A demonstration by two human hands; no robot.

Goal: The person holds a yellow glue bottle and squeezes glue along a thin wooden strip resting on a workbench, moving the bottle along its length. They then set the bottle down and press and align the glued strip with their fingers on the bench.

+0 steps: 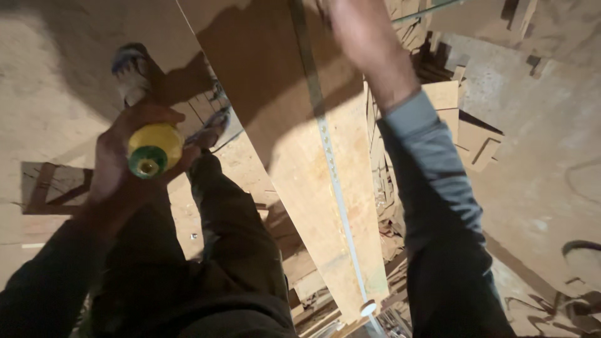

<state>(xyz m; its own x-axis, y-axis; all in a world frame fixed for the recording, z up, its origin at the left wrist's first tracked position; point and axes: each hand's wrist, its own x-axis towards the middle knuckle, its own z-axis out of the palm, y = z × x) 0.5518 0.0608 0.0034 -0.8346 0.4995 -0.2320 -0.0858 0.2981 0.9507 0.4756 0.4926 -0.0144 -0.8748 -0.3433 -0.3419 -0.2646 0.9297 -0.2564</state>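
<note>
My left hand (119, 156) grips one yellow bottle (154, 149) beside the one plank (300, 163), where one metal ruler (328, 163) lies lengthwise, while my right hand (350, 25) reaches along it, its grip blurred beyond telling.

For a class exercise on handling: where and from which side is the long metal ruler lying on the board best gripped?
Probably pinch the metal ruler by its thin long edges near mid-length, coming from above: it lies flat along the wooden board, so only its top and edges are exposed.
</note>
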